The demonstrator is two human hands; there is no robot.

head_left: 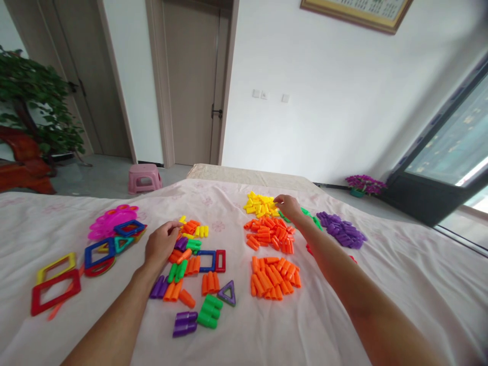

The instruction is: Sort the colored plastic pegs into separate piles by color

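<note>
My left hand [163, 244] is at the left edge of a mixed group of plastic pieces, its fingers curled together. What those fingertips hold, if anything, is hidden. Around it lie purple pieces [185, 323], green pieces [209, 311] and orange pieces [210, 283], many in side-by-side rows, with a few yellow pieces [202, 232] farther back. My right hand [288, 207] reaches to the right edge of a yellow pile [260, 204], thumb and fingers bent close together. Any piece between them is too small to make out. Two orange piles, one farther [270, 234] and one nearer [275, 278], lie below it.
Right of my right forearm is a purple pile [341, 231]; green pieces [311, 218] and red bits are partly hidden behind the arm. Coloured frames [56, 292] and a pink flower-shaped tray [109, 224] lie left. Blue frame [207, 261] and purple triangle [227, 293] sit mid-cloth.
</note>
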